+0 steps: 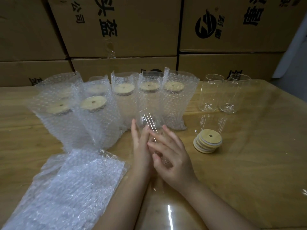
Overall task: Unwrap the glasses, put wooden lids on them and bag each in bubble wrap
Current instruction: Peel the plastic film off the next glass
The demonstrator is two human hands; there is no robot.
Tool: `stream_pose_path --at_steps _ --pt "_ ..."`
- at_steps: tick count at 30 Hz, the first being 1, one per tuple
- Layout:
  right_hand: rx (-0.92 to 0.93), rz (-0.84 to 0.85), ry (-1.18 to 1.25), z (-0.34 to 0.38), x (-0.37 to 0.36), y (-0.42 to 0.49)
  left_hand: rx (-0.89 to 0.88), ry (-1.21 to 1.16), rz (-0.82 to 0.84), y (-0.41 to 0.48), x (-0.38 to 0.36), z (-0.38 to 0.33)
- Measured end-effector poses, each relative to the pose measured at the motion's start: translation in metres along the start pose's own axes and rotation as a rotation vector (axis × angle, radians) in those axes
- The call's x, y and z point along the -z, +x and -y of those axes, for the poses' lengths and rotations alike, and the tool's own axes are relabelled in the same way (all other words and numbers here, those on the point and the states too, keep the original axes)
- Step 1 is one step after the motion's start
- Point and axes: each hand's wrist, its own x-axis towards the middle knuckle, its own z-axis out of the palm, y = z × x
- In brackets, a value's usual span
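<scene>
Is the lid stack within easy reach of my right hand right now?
Probably yes: the lid stack lies just right of the right hand with bare table between, though that hand holds the glass.

Right hand [172,156] half hides the glass [148,121] (bubble-wrap bags [74,188] cropped bottom-left).
</scene>
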Motion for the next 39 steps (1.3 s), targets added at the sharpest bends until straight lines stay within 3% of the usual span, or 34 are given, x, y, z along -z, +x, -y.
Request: stream_pose_path --at_steps 6,16,22,25,33,36,39 --pt "-0.274 0.040 0.123 -0.005 0.002 0.009 -0.072 0.241 0.011 0.002 -0.005 0.001" --pt "-0.421 0.022 0.520 -0.013 -0.006 0.015 -0.327 0.429 0.041 0.000 0.001 0.000" --pt "-0.863 -0.018 0.865 -0.029 0.001 0.016 -0.577 0.815 0.192 -0.012 -0.009 0.008" --pt "-0.944 -0.075 0.925 -0.031 -0.002 0.015 -0.655 0.986 0.222 -0.013 -0.009 0.008" --pt "-1.110 -0.165 1.078 -0.033 -0.004 0.017 -1.077 1.531 0.414 -0.012 -0.007 0.007" --pt "-1.173 -0.121 1.163 -0.038 -0.004 0.016 -1.072 1.489 0.397 -0.011 -0.005 0.006" --pt "-1.096 -0.120 1.136 -0.037 -0.006 0.015 -1.015 1.369 0.358 -0.010 -0.003 0.005"
